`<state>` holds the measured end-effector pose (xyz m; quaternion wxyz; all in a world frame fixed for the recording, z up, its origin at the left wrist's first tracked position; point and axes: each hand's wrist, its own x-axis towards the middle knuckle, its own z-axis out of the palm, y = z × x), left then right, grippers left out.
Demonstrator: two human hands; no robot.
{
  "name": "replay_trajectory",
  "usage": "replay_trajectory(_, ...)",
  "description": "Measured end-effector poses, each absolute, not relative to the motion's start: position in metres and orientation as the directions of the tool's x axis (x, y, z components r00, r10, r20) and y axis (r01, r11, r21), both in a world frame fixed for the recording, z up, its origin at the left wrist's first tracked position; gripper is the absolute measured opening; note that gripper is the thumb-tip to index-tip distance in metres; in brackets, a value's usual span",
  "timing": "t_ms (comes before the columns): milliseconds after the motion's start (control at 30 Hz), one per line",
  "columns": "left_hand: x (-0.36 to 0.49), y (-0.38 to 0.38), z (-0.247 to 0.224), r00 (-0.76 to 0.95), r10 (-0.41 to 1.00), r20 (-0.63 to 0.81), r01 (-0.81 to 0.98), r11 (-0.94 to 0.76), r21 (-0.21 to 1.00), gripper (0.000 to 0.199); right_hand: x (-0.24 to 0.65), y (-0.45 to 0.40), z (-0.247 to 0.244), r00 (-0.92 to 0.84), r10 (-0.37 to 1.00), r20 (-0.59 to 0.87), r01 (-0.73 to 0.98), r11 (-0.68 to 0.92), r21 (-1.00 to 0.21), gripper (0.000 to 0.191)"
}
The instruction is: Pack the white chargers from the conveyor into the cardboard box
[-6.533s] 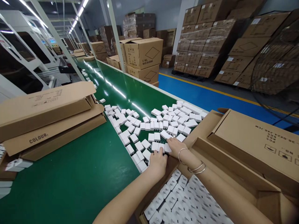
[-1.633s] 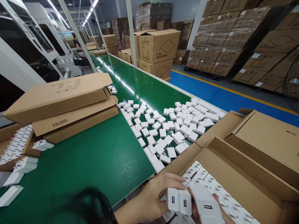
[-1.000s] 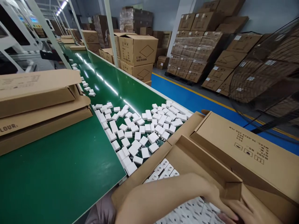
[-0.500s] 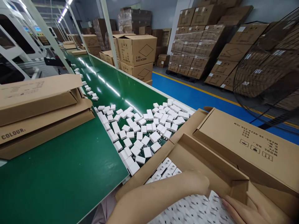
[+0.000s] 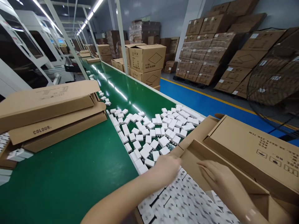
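Observation:
White plug adapters (image 5: pixel 149 133) lie scattered in a heap on the green conveyor (image 5: pixel 93 161). Beside it, an open cardboard box (image 5: pixel 193 168) holds tightly packed rows of white adapters (image 5: pixel 184 199), prongs facing up. My left hand (image 5: pixel 167 168) is over the box's edge nearest the heap; motion blurs its fingers, and anything in them cannot be made out. Above the right part of the packed rows is my right hand (image 5: pixel 217 175), its fingers pointing left and slightly bent, blurred too, with no adapter visible in them.
Folded cartons (image 5: pixel 60 109) sit on the conveyor's left side, near another box of adapters (image 5: pixel 7 152). A closed carton (image 5: pixel 257 149) lies right of the open box. Stacked cartons (image 5: pixel 149 59) stand behind the conveyor, and a fan (image 5: pixel 273 81) is at the right.
My left hand has moved from over the packed rows toward the loose adapters. My right hand has lifted from the box's right side and moved up and left. The view has shifted left.

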<state>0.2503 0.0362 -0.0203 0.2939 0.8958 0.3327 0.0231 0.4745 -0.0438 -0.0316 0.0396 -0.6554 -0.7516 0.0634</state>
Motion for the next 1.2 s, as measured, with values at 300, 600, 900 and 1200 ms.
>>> replay_trajectory(300,0.170,0.048,-0.052,0.583,0.767,-0.268,0.808,-0.513,0.291,0.035,0.377,0.093,-0.066,-0.484,0.850,-0.210,0.867,0.498,0.018,0.010)
replay_trajectory(600,0.133,0.044,-0.038,0.486,0.861,-0.149,0.750,-0.323,0.578,0.017,0.385,0.092,-0.059,-0.600,0.777,-0.189,0.775,0.624,0.100,0.025)
replay_trajectory(900,0.111,0.008,-0.041,0.168,0.985,-0.046,0.245,0.004,0.970,0.014,0.345,0.091,-0.081,-0.716,0.681,-0.153,0.697,0.711,-0.097,0.019)
replay_trajectory(1200,0.129,-0.025,-0.044,0.013,0.945,0.325,0.168,-0.323,0.931,0.014,0.358,0.023,-0.038,-0.602,0.793,0.091,0.600,0.525,-0.604,0.038)
